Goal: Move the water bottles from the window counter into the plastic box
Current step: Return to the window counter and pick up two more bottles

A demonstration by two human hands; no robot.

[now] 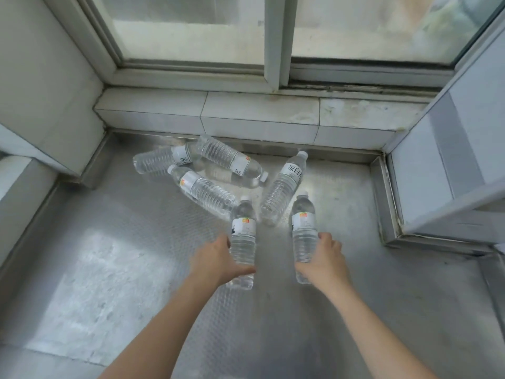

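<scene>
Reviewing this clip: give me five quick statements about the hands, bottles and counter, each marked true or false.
1. Each hand grips a water bottle. True: the left hand holds the left bottle, and the right hand holds the right bottle.
2. The plastic box sits beside the bottles. False: no box is in view.
3. Four bottles lie on their sides on the metal counter. True; one is the bottle nearest the window.
4. The held bottles have no caps. False: both have white caps.
5. The window stands open. False: it looks shut.
</scene>
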